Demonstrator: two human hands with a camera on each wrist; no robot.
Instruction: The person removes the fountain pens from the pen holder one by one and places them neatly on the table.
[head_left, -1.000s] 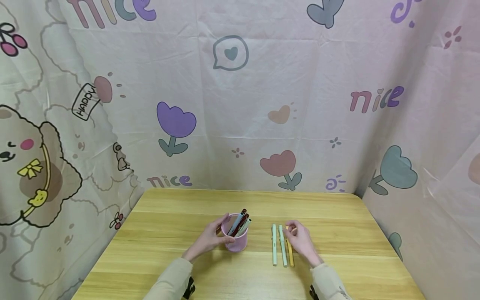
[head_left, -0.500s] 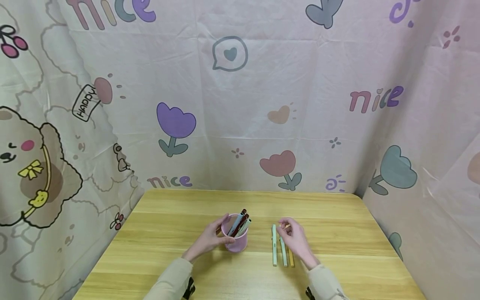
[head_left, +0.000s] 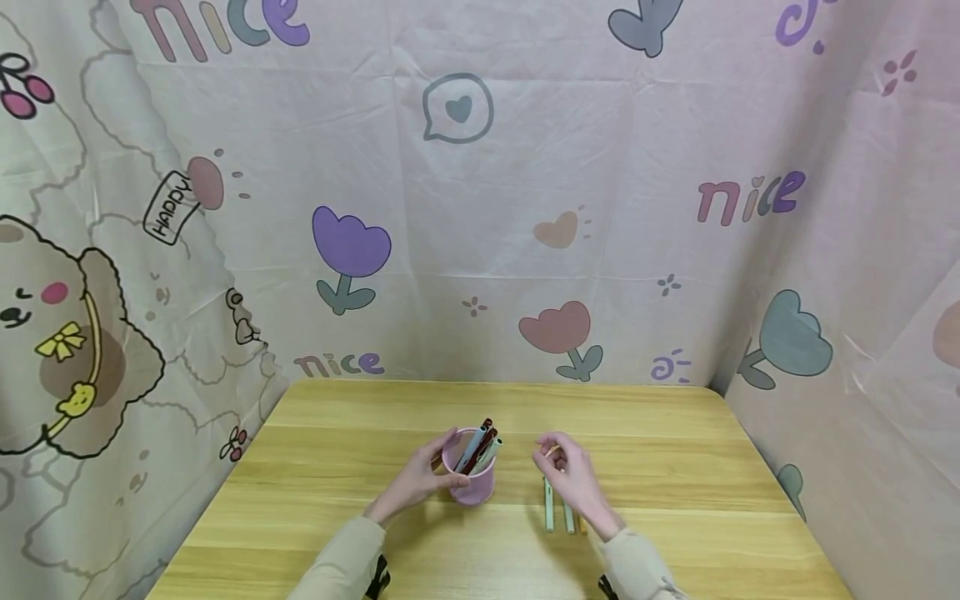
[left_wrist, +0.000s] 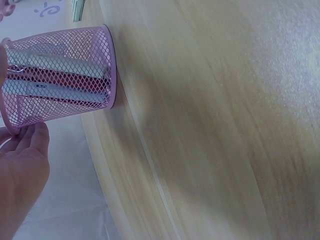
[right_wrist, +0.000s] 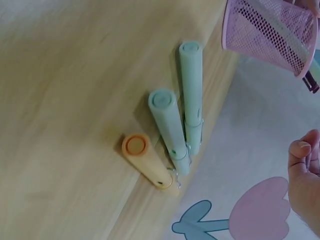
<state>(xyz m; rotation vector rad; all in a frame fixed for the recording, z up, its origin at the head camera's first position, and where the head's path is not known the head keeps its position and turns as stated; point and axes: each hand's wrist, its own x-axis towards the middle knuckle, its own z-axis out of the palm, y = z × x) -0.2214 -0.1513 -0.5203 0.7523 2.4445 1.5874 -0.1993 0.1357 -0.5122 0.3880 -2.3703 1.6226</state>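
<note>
Wooden table (head_left: 675,467), pink cartoon-print cloth backdrop (head_left: 600,150)

The right hand (head_left: 567,475) covers the far ends of the three pens (head_left: 558,517) beneath it, and whether its fingertips pinch the orange one is too small to tell. The right wrist view cuts that hand off at the edge. The pink mesh cup (head_left: 471,483) hides the lower halves of the pens (head_left: 480,443) standing in it.

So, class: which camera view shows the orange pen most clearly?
The right wrist view: the orange pen lies whole beside two green pens. In the head view the right hand hides nearly all of it; the left wrist view misses it.
</note>
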